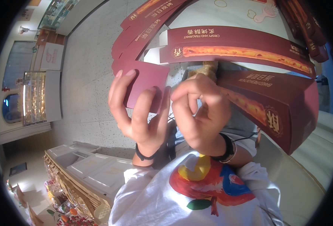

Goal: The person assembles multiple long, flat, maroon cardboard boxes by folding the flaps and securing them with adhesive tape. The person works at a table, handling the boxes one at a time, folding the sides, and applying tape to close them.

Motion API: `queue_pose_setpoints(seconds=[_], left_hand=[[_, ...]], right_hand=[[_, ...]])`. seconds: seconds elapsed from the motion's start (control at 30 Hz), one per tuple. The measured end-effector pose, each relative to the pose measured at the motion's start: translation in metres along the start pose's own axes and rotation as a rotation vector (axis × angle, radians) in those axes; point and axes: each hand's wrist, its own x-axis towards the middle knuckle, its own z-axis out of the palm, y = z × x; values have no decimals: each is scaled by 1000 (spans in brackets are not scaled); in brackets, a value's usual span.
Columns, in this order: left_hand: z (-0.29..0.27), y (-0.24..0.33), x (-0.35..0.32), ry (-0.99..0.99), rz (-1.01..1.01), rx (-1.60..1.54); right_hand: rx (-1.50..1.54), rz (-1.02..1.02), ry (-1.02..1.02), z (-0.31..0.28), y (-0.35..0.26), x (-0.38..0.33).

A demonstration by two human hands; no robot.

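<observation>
My left hand (140,116) grips the end of a maroon cardboard box (145,84), its fingers bent over the plain pinkish-maroon panel. Beside the panel's right edge is my right hand (202,109), with fingers curled and fingertips drawn together close to the left hand's fingers. Whatever may lie inside that pinch is hidden. Just right of my right hand, a long maroon box (279,101) with a picture of a baked stick lies at a slant. Another long maroon box (241,49) with a white end flap lies beyond both hands.
More maroon boxes (151,24) fan out at the upper left, and others (302,26) stand at the upper right. A pink hairbrush-like shape (266,13) shows on the white tabletop (234,13). Left are a lit display case (34,98) and a white counter (95,171).
</observation>
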Motion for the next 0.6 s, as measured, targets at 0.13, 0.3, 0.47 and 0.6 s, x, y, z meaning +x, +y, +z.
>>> queue_pose_setpoints(seconds=[0.13,0.3,0.47,0.6], left_hand=[[-3,0,0,12,-7,6],[-5,-5,0,28,27,-8],[-7,-9,2,-2,16,-46],[-9,-16,4,-57,-26,-132]], right_hand=[[42,25,12,1,-2,-3],[171,105,23,2,-4,-7],[332,226,-5,1,5,-10],[536,446,-44,-3,2,-4]])
